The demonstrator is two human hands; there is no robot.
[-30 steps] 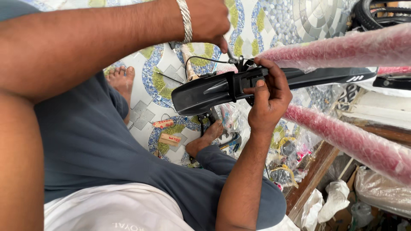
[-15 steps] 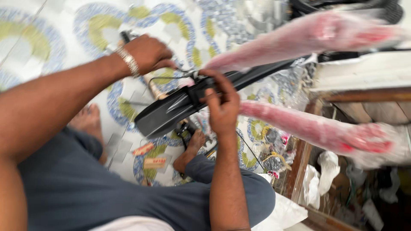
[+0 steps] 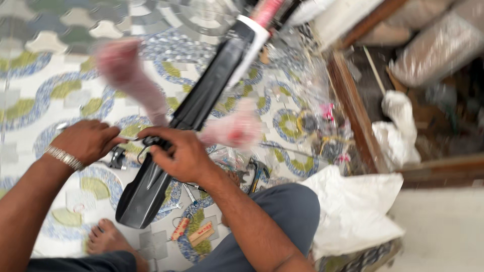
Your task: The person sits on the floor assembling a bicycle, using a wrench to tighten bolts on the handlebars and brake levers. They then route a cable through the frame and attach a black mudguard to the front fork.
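We note the black mudguard [image 3: 201, 106] slanting over the patterned floor [image 3: 30, 100], its wide end low. Right hand [image 3: 184, 153] is clamped on the mudguard's bracket; left hand [image 3: 88, 141], just beside it, is closed on a small tool we cannot identify. Fastening step, we judge; it needs steady alignment.

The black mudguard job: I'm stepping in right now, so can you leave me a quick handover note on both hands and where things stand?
Right hand: gripping the black mudguard at its middle, over the patterned floor tiles.
Left hand: closed at the bracket beside the mudguard; any tool in it is hidden.
Pink-wrapped frame tubes sit alongside, blurred.
Spanners lie on the floor by the knee.
Done: mudguard lined up against frame.
Left: whether the fixing is tight can't be seen.
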